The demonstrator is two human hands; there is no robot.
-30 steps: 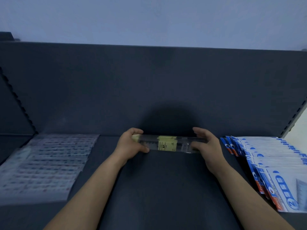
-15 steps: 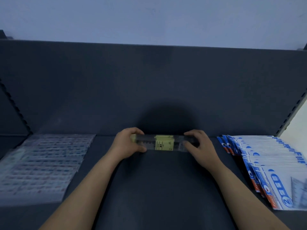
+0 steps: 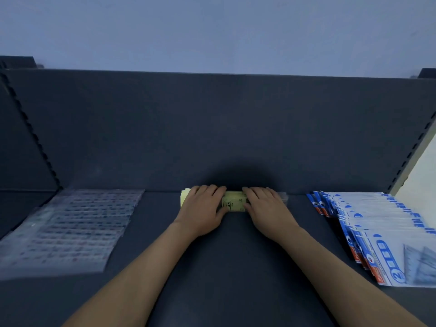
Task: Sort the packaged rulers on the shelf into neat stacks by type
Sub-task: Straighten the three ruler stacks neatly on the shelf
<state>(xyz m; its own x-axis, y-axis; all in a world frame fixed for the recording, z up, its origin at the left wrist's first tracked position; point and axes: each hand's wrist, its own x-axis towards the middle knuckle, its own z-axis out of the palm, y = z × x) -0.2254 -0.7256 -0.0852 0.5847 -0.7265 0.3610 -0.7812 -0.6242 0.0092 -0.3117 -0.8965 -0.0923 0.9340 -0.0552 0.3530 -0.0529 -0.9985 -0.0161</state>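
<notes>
Currently both hands lie palm down on a ruler pack [image 3: 234,204] that sits flat at the very back of the shelf [image 3: 224,274], its long side against the back panel [image 3: 212,128]. The pack is a clear sleeve with a pale yellow label in the middle; a yellow end pokes out beyond the left hand [image 3: 201,210] and a clear end shows just past the right hand [image 3: 265,206]. The left hand covers the pack's left part, fingers fairly straight and pointing at the back panel, thumb along the front edge beside the label. The right hand covers the right part the same way, thumb tucked at the front edge. Neither grip closes round the pack: both are flat, open-handed presses, with only a strip of label showing between them.

Well apart to the left, a clear bag [image 3: 70,230] lies flat on the shelf, blurred, with rows of small red and blue marks showing through it. Well apart to the right, blue-and-white packets [image 3: 377,223] overlap in a fanned row running from the back panel toward the near edge; the nearest one shows a triangular shape at its lower right. A notched upright [image 3: 30,131] stands at the shelf's left end, and a pale wall [image 3: 212,31] rises above the back panel.
</notes>
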